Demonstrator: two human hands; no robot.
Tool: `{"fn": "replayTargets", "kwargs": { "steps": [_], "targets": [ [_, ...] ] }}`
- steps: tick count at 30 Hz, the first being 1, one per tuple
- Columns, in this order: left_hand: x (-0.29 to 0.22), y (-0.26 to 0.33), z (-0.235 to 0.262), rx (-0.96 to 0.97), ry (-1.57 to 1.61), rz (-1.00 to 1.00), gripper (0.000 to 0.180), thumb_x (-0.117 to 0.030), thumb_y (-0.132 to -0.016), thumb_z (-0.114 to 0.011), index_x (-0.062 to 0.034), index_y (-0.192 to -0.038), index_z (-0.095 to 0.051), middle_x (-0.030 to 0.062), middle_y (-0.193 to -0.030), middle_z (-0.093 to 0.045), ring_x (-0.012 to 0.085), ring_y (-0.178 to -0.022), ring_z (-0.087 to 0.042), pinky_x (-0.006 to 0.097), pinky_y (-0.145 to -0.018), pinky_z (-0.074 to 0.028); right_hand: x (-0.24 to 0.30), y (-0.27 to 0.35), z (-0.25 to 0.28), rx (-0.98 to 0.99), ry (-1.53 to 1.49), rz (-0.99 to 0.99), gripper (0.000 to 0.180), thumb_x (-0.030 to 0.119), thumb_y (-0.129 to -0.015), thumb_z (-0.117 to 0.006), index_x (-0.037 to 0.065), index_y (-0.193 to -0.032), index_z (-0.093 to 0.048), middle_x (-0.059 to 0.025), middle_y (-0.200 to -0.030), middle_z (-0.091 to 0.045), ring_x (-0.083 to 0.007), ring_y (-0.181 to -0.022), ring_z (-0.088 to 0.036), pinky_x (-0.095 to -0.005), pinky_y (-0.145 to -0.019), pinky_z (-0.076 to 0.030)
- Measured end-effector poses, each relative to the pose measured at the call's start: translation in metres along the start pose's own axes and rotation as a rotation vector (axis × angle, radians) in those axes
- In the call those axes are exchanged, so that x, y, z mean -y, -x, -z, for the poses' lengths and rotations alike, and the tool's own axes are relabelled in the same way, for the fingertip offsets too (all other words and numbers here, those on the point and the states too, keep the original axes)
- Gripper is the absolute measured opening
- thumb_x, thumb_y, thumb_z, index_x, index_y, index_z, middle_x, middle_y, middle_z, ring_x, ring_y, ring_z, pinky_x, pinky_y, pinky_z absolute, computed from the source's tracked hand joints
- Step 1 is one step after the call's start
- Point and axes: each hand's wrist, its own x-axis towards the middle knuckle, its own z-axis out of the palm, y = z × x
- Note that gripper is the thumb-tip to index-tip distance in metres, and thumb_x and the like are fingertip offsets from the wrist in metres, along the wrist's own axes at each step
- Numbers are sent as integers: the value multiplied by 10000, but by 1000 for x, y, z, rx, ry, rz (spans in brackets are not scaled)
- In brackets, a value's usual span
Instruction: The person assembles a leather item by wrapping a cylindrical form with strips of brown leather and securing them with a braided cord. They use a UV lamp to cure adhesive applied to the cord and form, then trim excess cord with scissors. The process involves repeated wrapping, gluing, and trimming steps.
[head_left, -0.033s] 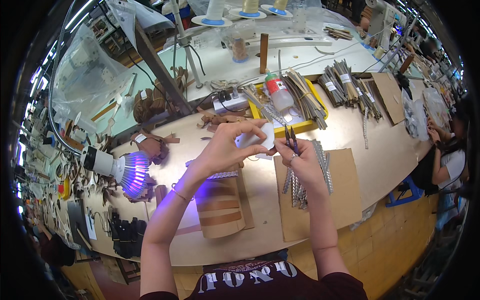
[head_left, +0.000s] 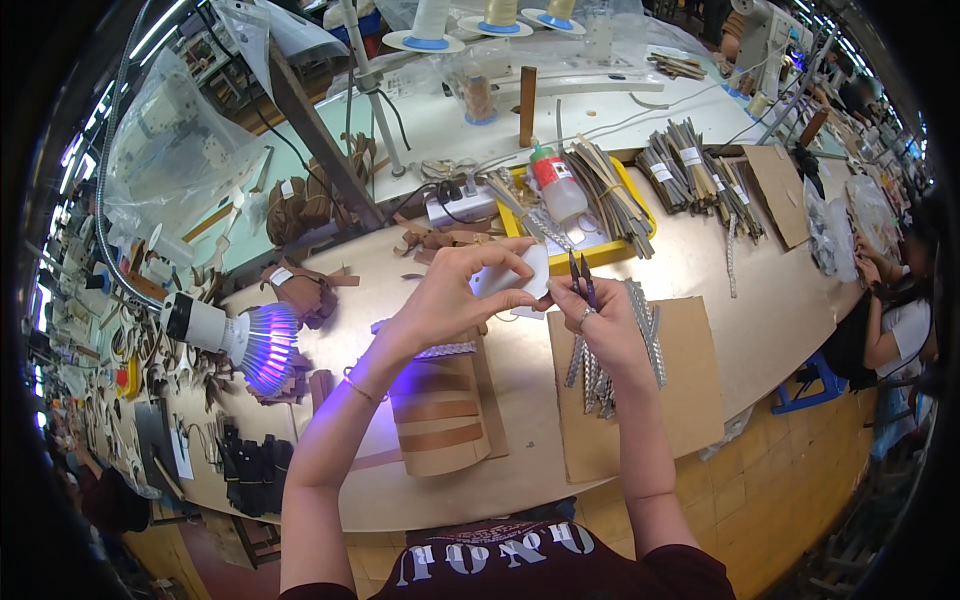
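My left hand (head_left: 455, 300) pinches a small pale piece (head_left: 512, 275) above the workbench, fingers curled around its edge. My right hand (head_left: 595, 320) meets it from the right, thumb and finger on the same piece, with small dark snips (head_left: 582, 270) held in that hand and pointing up. Under my right hand lie several narrow silver studded strips (head_left: 600, 375) on a brown cardboard sheet (head_left: 680, 400). Below my left wrist sits a tan curved piece with brown bands (head_left: 440, 420).
A purple-lit lamp (head_left: 262, 345) shines from the left. A yellow tray (head_left: 610, 250) holds strips and a red-capped bottle (head_left: 555, 185). Bundles of strips (head_left: 700, 175) lie at the right, thread cones (head_left: 430, 25) at the back. Another person (head_left: 900, 320) sits at right.
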Motion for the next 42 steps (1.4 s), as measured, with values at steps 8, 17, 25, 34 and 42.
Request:
{"fn": "replayTargets", "kwargs": {
  "steps": [8, 17, 25, 34, 42],
  "targets": [
    [6, 1, -5, -61, 113, -14, 193, -101, -820, -759, -44, -999, -714, 137, -1280, -621, 56, -912, -580, 214, -665, -439, 4, 1, 0, -5, 24, 21, 247, 161, -946, -620, -38, -1082, -676, -105, -883, -722, -101, -781, -606, -266, -743, -473],
    [10, 2, -7, -82, 97, -21, 190, -97, -818, -760, -62, -1003, -739, 127, -1266, -626, 64, -935, -586, 228, -738, -466, 6, 1, -8, -63, 106, 35, 233, 179, -943, -631, -23, -1037, -698, -94, -873, -733, -96, -864, -643, -295, -848, -487],
    [10, 2, -10, -109, 46, -39, 189, -76, -796, -766, -74, -985, -759, 117, -1257, -619, 198, -1124, -592, 311, -936, -463, 6, 0, -9, -90, 186, 54, 242, 162, -948, -624, -49, -1045, -691, -100, -860, -727, -113, -835, -675, -263, -767, -524],
    [0, 3, -14, -159, -205, -56, 220, -124, -766, -797, -54, -969, -748, 115, -1229, -626, 221, -1156, -580, 335, -977, -432, 0, -1, -10, -98, 256, 70, 237, 174, -958, -616, -45, -991, -702, -48, -764, -694, -53, -715, -600, -216, -661, -478],
    [-2, 0, -3, -79, -26, 271, 299, -185, -852, -728, 16, -1063, -663, 48, -874, -691, 81, -746, -620, 255, -682, -497, -17, -7, -12, -253, 335, 170, 248, 222, -979, -583, -18, -971, -646, 3, -689, -575, -52, -611, -464, -226, -560, -386]
  ]
}}
